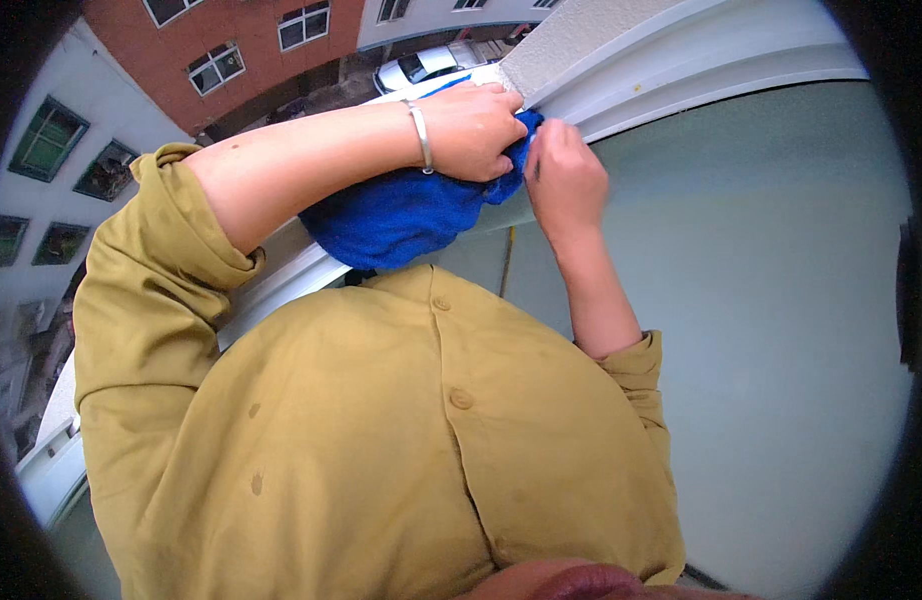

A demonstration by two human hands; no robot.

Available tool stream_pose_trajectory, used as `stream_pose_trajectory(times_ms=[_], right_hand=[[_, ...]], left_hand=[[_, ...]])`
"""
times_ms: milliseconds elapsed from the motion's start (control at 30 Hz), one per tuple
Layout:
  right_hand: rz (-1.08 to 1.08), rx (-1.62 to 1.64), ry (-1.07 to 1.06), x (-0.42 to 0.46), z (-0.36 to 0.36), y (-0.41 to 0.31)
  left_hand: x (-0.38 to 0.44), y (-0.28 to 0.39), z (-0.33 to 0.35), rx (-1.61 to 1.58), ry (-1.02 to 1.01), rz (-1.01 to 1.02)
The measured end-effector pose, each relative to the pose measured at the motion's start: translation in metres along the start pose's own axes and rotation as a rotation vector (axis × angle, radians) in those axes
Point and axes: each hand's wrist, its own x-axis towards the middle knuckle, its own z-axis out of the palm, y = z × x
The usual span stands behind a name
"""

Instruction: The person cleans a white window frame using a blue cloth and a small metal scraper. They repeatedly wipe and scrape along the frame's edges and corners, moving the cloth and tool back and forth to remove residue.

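A blue cloth (401, 214) hangs bunched over the white window sill frame, close to the corner where the frame meets the wall side. My left hand (472, 131), with a silver bangle at the wrist, lies over the cloth's upper part with fingers bent around it. Just to its right, my right hand (567, 176) has its fingers curled at the cloth's far end, pinching it beside the frame. The right hand is slightly blurred, and its fingertips are partly hidden. Part of the cloth is concealed under my left hand and forearm.
A white window frame (693, 56) runs up to the right, beside a pale grey-green surface (753, 315). Beyond the sill, far below, a silver car (423, 66) stands by a red-brown building (258, 45). A dark object (907, 300) shows at the right rim.
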Motion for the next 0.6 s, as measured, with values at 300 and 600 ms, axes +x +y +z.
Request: stream_pose_trajectory(times_ms=[300,600], right_hand=[[-0.12,0.104,-0.066,-0.009,0.0,0.001],[-0.453,-0.241,-0.117,0.008,-0.002,0.01]], left_hand=[[-0.035,0.018,-0.019,-0.016,-0.091,-0.068],[-0.02,0.026,-0.008,0.048,-0.201,0.011]])
